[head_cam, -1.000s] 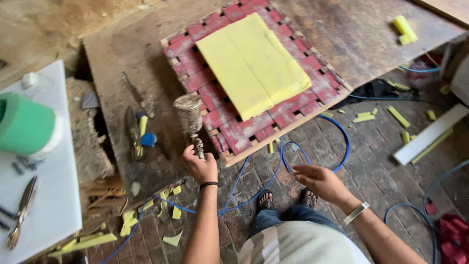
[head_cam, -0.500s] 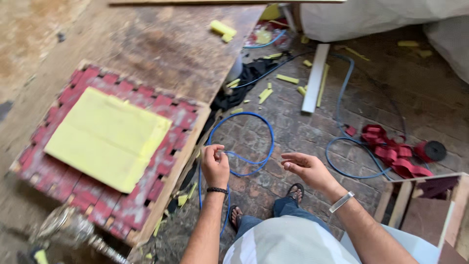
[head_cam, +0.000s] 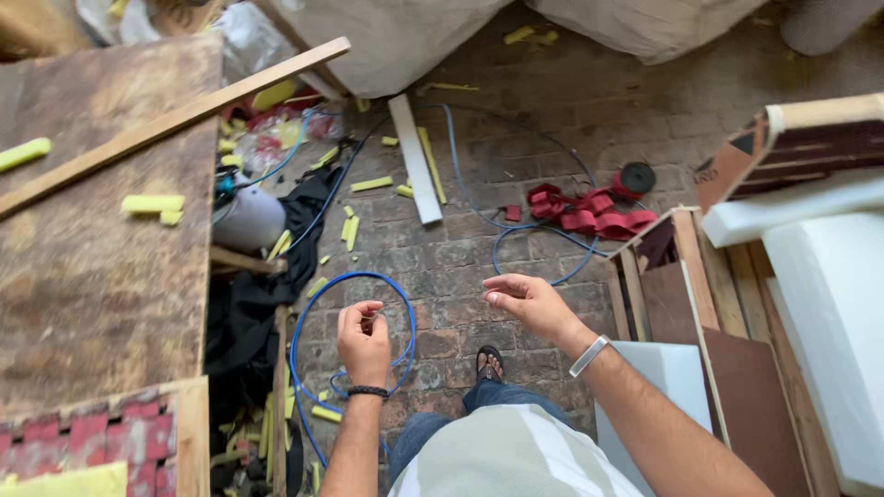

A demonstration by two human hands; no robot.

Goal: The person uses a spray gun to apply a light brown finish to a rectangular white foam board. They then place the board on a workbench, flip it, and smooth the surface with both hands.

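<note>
Two hands: raised over brick floor.
Left hand point(head_cam: 365, 339): fingers pinch thin blue hose point(head_cam: 401, 304).
Right hand point(head_cam: 527, 302): fingers loosely curled, holding nothing.

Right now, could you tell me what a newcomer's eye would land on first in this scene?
Probably the blue hose, looped on the brick floor at centre, with the left hand pinching it and the right hand open beside it. Next, the tangle of red webbing further back to the right, and the yellow foam scraps strewn beside the worn wooden table on the left.
</note>
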